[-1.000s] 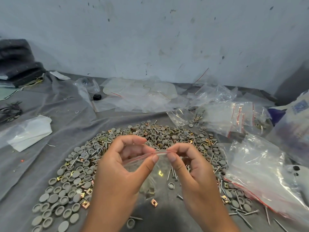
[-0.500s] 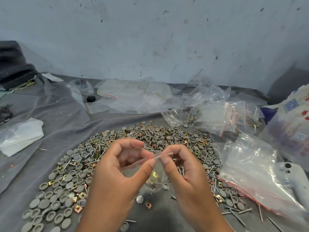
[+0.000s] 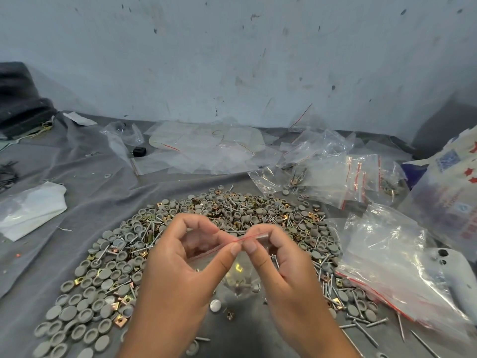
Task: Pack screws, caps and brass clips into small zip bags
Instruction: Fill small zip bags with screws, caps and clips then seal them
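My left hand (image 3: 180, 264) and right hand (image 3: 281, 259) are together in front of me, thumb and forefinger of each pinching the red-lined top edge of one small zip bag (image 3: 238, 273). It hangs above the grey cloth (image 3: 108, 192) with a brass clip (image 3: 238, 267) and what look like screws and a cap low in it.

I judge I am pressing the zip closed. If my thumbs slide off the strip, a gap stays and the small parts could spill out. A tilt of the bag would do the same.

Beyond the bag and to both sides spreads the heap of caps, screws and clips (image 3: 206, 218). Right of the bag lies a stack of empty bags (image 3: 387, 259); beyond that, filled bags (image 3: 335, 177).
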`<state>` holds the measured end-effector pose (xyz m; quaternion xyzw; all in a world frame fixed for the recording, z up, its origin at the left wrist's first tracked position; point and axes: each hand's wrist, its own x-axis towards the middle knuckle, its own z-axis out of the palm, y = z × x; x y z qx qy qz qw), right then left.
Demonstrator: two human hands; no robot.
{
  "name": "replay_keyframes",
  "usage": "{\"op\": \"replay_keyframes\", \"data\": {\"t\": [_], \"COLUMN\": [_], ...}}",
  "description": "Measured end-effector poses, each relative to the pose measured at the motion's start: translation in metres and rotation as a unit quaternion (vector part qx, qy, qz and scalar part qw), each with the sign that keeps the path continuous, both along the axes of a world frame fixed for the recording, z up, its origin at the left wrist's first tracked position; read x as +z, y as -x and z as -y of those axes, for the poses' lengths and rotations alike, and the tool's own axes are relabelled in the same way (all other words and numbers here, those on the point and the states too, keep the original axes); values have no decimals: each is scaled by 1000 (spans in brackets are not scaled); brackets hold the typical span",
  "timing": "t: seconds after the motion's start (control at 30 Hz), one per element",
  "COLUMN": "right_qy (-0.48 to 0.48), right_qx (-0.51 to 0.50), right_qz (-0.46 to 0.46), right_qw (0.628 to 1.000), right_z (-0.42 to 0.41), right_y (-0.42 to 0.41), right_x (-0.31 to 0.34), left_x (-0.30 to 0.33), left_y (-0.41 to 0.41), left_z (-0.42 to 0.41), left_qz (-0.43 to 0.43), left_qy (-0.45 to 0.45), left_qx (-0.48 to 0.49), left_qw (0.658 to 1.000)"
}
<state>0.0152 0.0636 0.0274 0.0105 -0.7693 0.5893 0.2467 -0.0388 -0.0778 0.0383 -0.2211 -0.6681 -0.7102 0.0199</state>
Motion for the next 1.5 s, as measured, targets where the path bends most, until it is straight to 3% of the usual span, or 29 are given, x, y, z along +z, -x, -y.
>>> {"op": "replay_keyframes", "data": {"t": [0.17,0.77,1.0,1.23,1.5], "right_qy": [83,74,64,56,32], "right_qx": [-21,-2,-10,-2,3], "right_qz": [-28,3,-5,-21,-40], "right_qw": [996,997,998,998,999], "right_z": [-8,-6,-4,0,2], "right_y": [1,-1,1,-2,-3], "right_x": [2,1,1,3,3], "left_x": [-1,-3,-3,-2,2], "left_y": [5,6,3,1,0], "left_z": [3,11,9,9,9], "left_qz": [5,-22,-38,-47,-59], "left_qy": [-9,-55,-3,49,47], "left_qx": [4,48,10,31,40], "left_qw": [1000,997,999,997,996]}}
